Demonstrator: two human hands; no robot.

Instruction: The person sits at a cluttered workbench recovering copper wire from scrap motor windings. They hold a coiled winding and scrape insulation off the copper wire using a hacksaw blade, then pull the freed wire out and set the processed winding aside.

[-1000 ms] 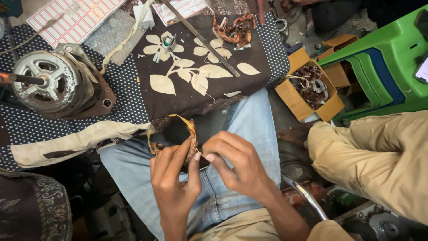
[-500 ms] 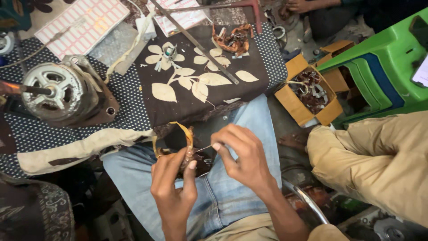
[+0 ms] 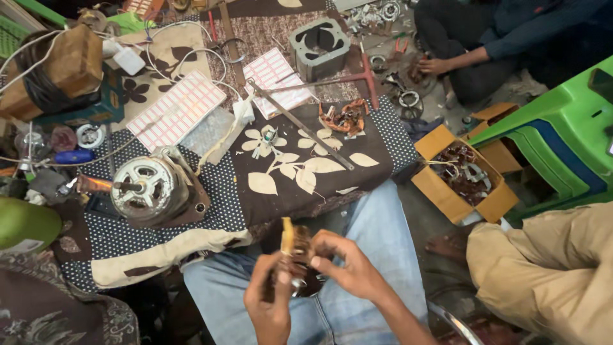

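A small wound motor part (image 3: 295,259) sits over the lap, gripped by both hands. The left hand (image 3: 271,300) is closed around its lower end; the right hand (image 3: 348,268) pinches its side. Ahead, a motor housing (image 3: 150,190) rests on a patterned cloth (image 3: 306,169); a cardboard box (image 3: 447,191) stands right.

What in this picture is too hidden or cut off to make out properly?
- Head view: the small dark part over the lap is mostly covered by the left hand and right hand, so its shape is unclear.
- The contents of the cardboard box are too small and tangled to identify.
- The metal ring is cut off by the bottom edge.
- The other person's hand hides whatever it holds.
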